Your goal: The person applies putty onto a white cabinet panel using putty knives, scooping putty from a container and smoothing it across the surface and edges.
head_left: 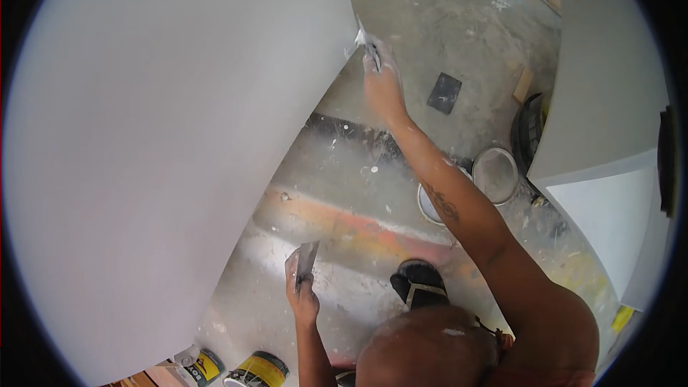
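Note:
My right hand (383, 82) reaches up to the edge of a large, smooth white panel (165, 136). Its fingers close on a thin tool, probably a putty knife, whose handle is mostly hidden. White paste (360, 37) shows at the panel's corner beside the fingertips. Lower down, my left hand (302, 294) is wrapped round a flat grey metal scraper (307, 261), held upright and apart from the panel. White residue marks the right fingers.
Below are a black shoe (418, 279), a head (423, 351) and yellow-labelled cans (265, 367). Round lids (495, 175), a dark rectangular pad (444, 93) and a wood block (522, 84) lie on the stained floor (430, 21). Another white panel (609, 86) stands at right.

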A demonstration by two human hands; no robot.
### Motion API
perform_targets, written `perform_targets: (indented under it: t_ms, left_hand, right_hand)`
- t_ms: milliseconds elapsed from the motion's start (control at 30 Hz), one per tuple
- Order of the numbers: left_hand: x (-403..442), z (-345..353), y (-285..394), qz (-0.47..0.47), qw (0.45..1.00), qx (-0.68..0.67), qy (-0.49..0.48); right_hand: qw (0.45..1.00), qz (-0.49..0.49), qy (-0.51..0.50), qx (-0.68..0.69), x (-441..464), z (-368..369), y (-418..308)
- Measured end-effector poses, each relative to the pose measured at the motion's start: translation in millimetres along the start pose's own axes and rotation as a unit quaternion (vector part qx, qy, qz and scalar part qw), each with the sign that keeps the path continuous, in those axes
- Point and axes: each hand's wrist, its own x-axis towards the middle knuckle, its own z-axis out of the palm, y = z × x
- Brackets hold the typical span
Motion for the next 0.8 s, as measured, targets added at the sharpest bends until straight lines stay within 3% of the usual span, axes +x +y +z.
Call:
perform_targets:
  t_ms: [67,133,167,233,267,300,367,433,500,633,800]
  left_hand:
    - [1,0,-3,-0.010,0.999,-0.035,0.013]
    - [1,0,-8,-0.039,0.985,-0.162,0.054]
    - [0,-4,-14,-0.039,0.984,-0.163,0.058]
    - [-4,-15,-28,-0.087,0.953,-0.268,0.108]
    - [2,-3,-13,-0.060,0.933,-0.330,0.131]
    - [1,-5,-16,-0.061,0.933,-0.331,0.130]
    - [1,-14,-24,-0.131,0.881,-0.439,0.119]
    - [1,-21,-30,-0.116,0.869,-0.468,0.114]
    - [-2,-32,-36,-0.121,0.822,-0.538,0.145]
    - [-10,-47,-31,-0.126,0.788,-0.562,0.217]
    - [-16,-66,-44,-0.111,0.787,-0.557,0.241]
  right_hand:
    - [0.995,-0.054,0.052,-0.072,8,8,-2]
    - [0.996,-0.059,0.049,-0.043,2,11,-6]
    - [0.997,-0.062,0.044,-0.015,-4,14,-8]
    - [0.996,-0.078,0.041,-0.017,-27,26,-11]
    - [0.994,-0.095,0.043,-0.019,-41,32,-14]
    - [0.995,-0.097,0.030,-0.011,-55,39,-17]
    - [0.995,-0.104,0.007,-0.004,-89,52,-27]
    - [0.994,-0.108,-0.004,-0.006,-124,65,-39]
    - [0.994,-0.093,-0.050,0.014,-158,78,-47]
    - [0.987,-0.094,-0.124,0.040,-214,95,-64]
    - [0.978,-0.084,-0.188,0.028,-271,114,-71]
